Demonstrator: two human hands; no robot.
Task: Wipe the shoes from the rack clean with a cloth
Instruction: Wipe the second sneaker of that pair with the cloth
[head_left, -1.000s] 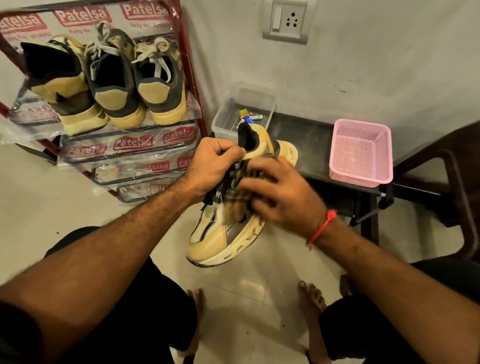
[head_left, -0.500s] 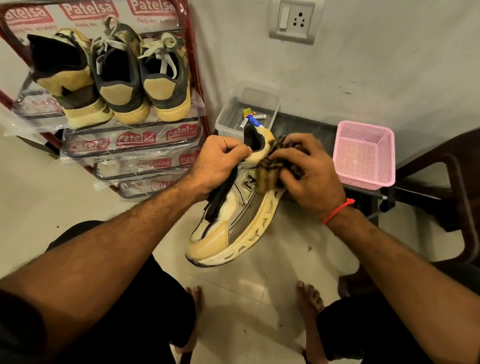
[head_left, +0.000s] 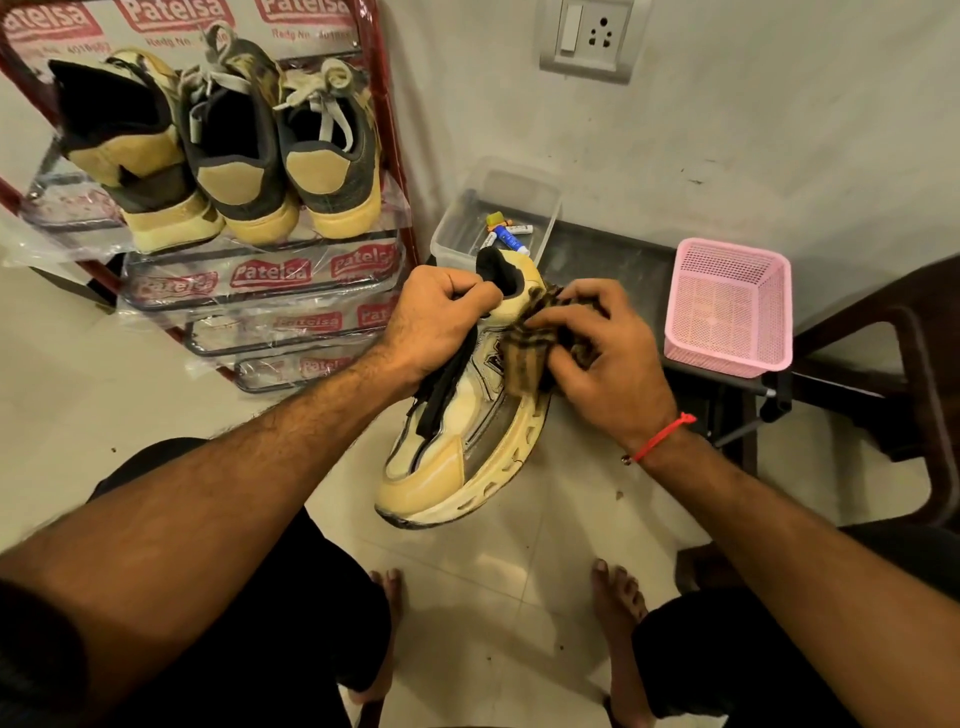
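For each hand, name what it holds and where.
Left hand grips the shoe at its tongue and collar; right hand holds the checked cloth, bunched against the shoe's heel side.

one head-worn camera looks steeply down, close over both forearms.

I read "Patelsa" in white on red labels across the plastic wrap of the shoe rack (head_left: 270, 273), top panel and lower shelves alike. Under the top ones stands "Redg No", its digits too blurred for me
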